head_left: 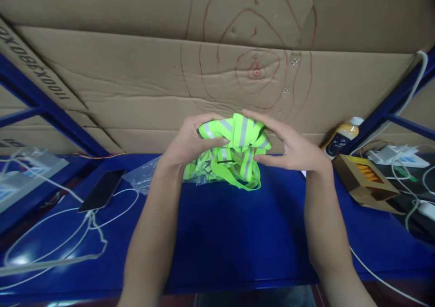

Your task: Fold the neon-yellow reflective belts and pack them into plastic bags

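A bundle of neon-green reflective straps (243, 132) with grey stripes is held up between my two hands. My left hand (197, 139) grips its left end, thumb in front and fingers behind. On the right end, my right hand (285, 144) has its thumb below and fingers over the top. A loose strap end with a dark buckle hangs from the bundle. Below and behind it, more green straps lie in a clear plastic bag (141, 175) on the blue table (244, 239). Part of the bag is hidden by my left forearm.
A black phone (103, 190) with white cables (98, 234) lies at left near a power strip (30, 180). At right are a juice bottle (343, 137), an opened cardboard box (365, 180) and another power strip (401, 155). A cardboard wall (136, 80) with red rings stands behind.
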Demonstrator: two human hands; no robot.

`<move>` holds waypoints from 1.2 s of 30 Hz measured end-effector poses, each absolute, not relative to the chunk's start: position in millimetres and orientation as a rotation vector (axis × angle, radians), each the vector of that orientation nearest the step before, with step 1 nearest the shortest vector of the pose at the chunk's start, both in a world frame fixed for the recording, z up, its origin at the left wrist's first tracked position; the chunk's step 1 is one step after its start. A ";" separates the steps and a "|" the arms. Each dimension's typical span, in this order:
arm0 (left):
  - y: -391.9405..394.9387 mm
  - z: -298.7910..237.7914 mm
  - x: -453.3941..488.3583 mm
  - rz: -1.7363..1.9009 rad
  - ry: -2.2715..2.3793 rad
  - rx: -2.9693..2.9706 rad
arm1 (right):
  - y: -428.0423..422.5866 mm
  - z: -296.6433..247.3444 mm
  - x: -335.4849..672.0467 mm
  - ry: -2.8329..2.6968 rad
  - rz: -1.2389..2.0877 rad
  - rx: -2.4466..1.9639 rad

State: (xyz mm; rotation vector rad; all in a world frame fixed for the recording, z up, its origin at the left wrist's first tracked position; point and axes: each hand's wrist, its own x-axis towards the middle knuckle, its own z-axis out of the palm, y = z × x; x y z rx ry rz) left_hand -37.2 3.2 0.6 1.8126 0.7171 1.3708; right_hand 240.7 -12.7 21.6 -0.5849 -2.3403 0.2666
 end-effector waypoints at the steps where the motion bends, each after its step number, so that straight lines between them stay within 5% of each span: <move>1: 2.3 1.1 -37.5 1.357 0.718 1.882 | -10.6 20.1 242.1 -2.316 0.304 -0.596; 7: -4.6 10.6 -32.5 1.296 0.742 2.110 | 3.3 8.9 241.8 -2.270 0.700 -0.641; 14: 7.7 0.6 -53.3 0.964 0.518 1.724 | -1.2 10.9 232.7 -2.236 0.119 -0.547; 19: 8.3 -2.6 -46.1 1.071 0.728 1.560 | -1.8 7.6 222.2 -2.223 -0.141 -0.583; 36: -13.1 14.1 -20.6 1.549 0.538 2.473 | 4.4 9.3 234.4 -2.094 0.317 -0.642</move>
